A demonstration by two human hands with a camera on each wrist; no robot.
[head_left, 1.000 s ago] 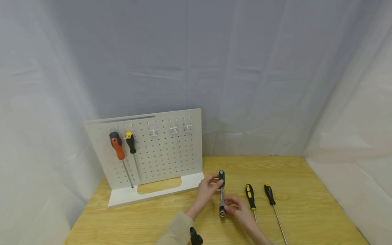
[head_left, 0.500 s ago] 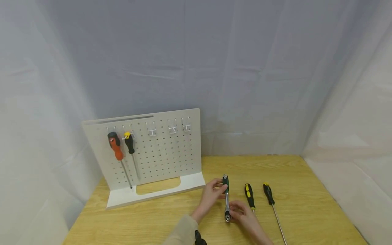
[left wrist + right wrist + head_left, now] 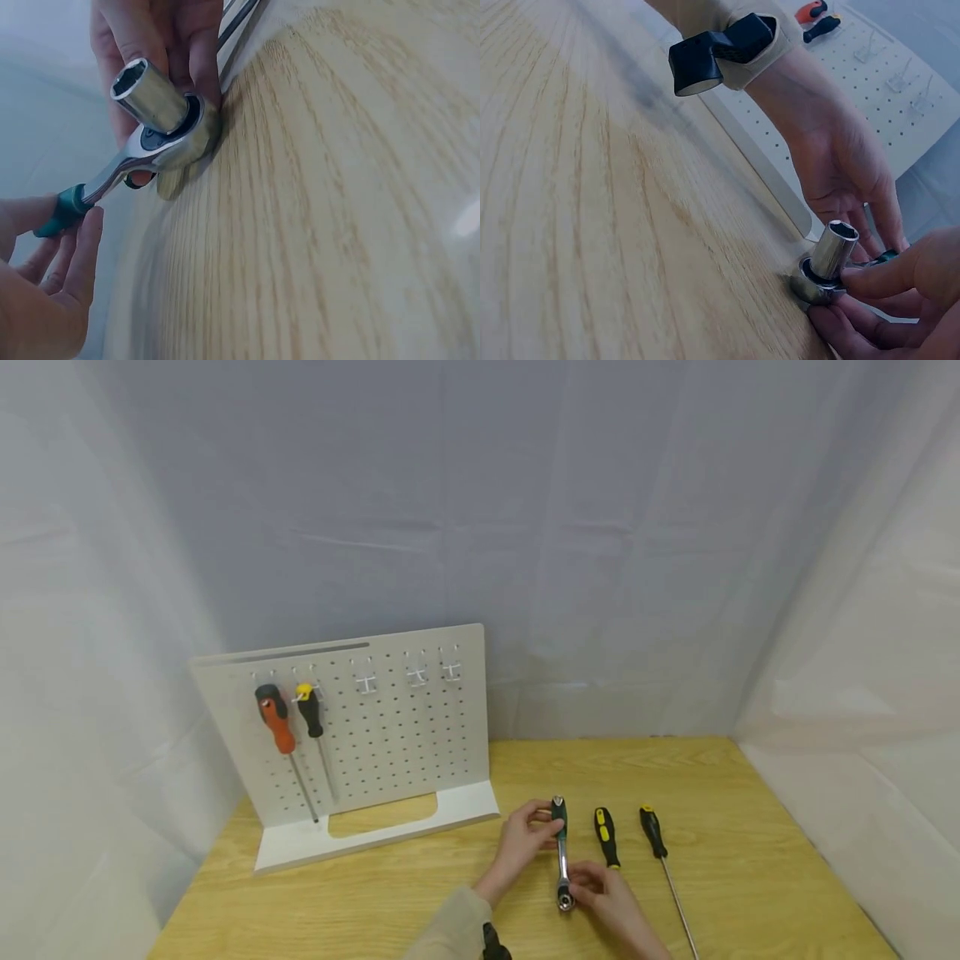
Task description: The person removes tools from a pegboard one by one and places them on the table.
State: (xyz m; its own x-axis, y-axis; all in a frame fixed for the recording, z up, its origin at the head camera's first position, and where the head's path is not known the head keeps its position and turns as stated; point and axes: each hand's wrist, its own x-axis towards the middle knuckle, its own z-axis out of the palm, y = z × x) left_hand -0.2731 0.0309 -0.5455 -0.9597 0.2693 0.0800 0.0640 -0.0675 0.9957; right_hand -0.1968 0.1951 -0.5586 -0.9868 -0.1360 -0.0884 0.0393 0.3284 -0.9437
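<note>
Currently, we pinch a green-handled, shiny silver metal ratchet wrench [image 3: 562,857], our left hand [image 3: 522,838] at its handle and our right hand [image 3: 607,895] at its round head with the hollow cylindrical socket [image 3: 154,99], over the yellow wood-grain table [image 3: 337,910], between a white perforated pegboard [image 3: 405,739] and a black-and-yellow screwdriver [image 3: 607,842].

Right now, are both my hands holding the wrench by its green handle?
No, only the left hand holds the green handle; the right hand holds the wrench at its metal head.
</note>
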